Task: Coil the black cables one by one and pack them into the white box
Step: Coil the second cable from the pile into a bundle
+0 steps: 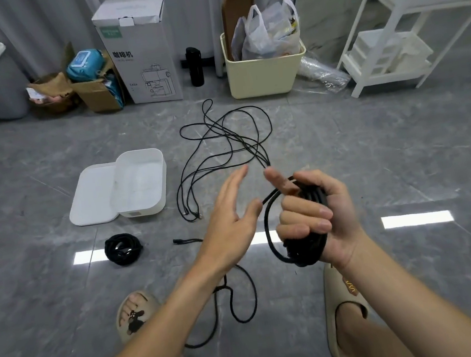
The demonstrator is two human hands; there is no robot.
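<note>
As we look down past our forearms, our two slippers stand on the grey floor, and a loose black cable loops between them. Our right hand clenches around a partly wound coil of black cable, fingers curled over the strands and the index finger pointing forward; one wide loop hangs free on the coil's left. Our left hand is released, fingers straight and spread, just beside the coil and grasping nothing. To the left on the floor lies a finished coil, with a short black strap near it. Beyond these, the white box sits uncovered with nothing visible inside, its lid propped under its left side. To its right sprawl the uncoiled cables, running toward our right hand. Along the far wall we note a coffee-machine carton, a black flask, a cream bin and a white shelf.
</note>
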